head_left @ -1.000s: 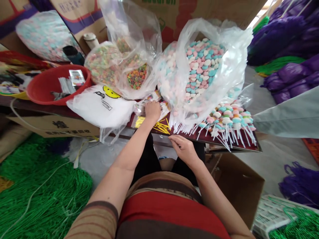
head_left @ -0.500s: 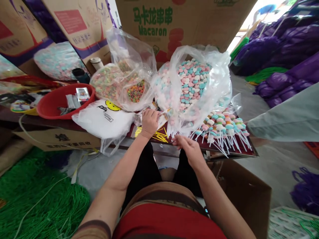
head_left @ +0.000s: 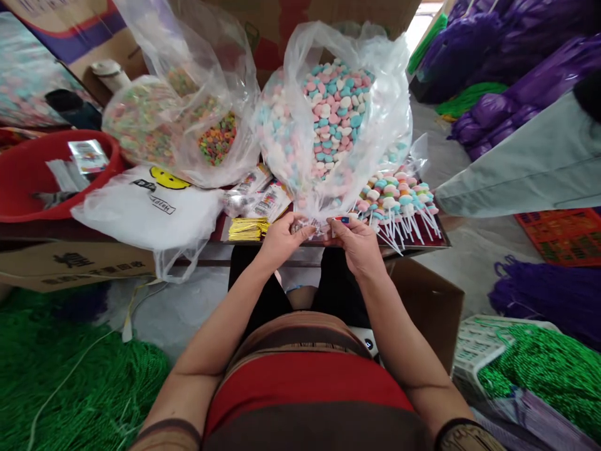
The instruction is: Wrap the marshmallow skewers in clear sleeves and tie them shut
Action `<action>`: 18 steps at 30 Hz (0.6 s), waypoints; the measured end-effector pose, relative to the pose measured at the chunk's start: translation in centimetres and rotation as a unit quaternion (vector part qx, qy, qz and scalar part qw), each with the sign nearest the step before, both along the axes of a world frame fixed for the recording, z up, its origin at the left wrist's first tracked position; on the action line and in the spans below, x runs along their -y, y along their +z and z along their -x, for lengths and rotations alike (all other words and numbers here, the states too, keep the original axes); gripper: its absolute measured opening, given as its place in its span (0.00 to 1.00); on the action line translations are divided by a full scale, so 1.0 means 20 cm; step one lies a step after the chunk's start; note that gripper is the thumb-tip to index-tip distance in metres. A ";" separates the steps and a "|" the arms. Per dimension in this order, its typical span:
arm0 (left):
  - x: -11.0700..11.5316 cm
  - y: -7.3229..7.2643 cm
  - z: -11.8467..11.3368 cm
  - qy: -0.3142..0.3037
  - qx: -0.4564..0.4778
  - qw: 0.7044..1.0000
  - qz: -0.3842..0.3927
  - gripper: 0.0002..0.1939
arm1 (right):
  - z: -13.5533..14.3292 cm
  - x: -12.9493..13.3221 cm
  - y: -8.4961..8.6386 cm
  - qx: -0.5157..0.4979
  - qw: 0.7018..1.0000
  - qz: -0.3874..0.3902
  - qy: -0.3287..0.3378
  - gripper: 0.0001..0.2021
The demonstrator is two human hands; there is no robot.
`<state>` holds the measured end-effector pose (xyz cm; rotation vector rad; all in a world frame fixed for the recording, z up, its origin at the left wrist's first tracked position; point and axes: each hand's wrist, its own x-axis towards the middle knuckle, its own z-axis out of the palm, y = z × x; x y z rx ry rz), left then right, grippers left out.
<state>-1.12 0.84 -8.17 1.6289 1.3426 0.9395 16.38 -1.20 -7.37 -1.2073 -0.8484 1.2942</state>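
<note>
At the table's front edge my left hand point(head_left: 284, 241) and my right hand point(head_left: 355, 244) face each other, fingers pinched. Between them is a small clear plastic bag point(head_left: 310, 223) with printing; a blue and red printed bit shows by my right fingertips. Left of my left hand lies a bundle of gold twist ties point(head_left: 248, 230), with printed clear bags point(head_left: 272, 202) behind it. Just beyond my hands stands a large clear sack of pink, white and blue marshmallows point(head_left: 335, 125). To the right of my right hand lie marshmallow skewers point(head_left: 399, 194) on white sticks.
Farther left are an open bag of colourful ring-shaped candies point(head_left: 216, 138), a white smiley-face bag point(head_left: 154, 210) and a red basin point(head_left: 101, 147). A cardboard box point(head_left: 425, 313) stands below right. Another person's grey-clad leg point(head_left: 521, 156) is at the right. Green strands point(head_left: 79, 376) cover the floor at left.
Both hands have come together, and the printed plastic bag is now between them. The gold ties my left arm partly covered are in plain sight. The view has tilted down and shifted right.
</note>
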 end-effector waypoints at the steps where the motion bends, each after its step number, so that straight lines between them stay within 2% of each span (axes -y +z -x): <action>1: 0.01 0.01 0.00 -0.021 0.025 0.999 0.041 0.19 | 0.00 0.01 -0.01 0.008 1.000 -0.009 -0.007 0.18; 3: 0.04 0.04 0.01 -0.046 0.055 0.995 0.067 0.19 | 0.00 0.03 -0.04 0.030 0.999 -0.028 -0.021 0.20; 5: 0.06 0.04 0.01 -0.043 0.060 0.995 0.060 0.22 | 0.00 0.04 -0.07 0.055 0.997 -0.043 -0.037 0.23; 9: 0.10 0.02 0.00 -0.042 0.077 0.992 0.092 0.27 | 0.01 0.08 -0.11 0.138 0.988 -0.049 -0.050 0.30; 13: 0.10 0.02 -0.01 -0.103 0.130 0.977 0.137 0.22 | 0.00 0.11 -0.09 0.234 0.969 -0.070 -0.029 0.33; 18: 0.09 0.01 -0.03 -0.093 0.088 0.988 0.085 0.18 | 0.02 0.13 -0.07 0.264 0.962 -0.074 0.001 0.35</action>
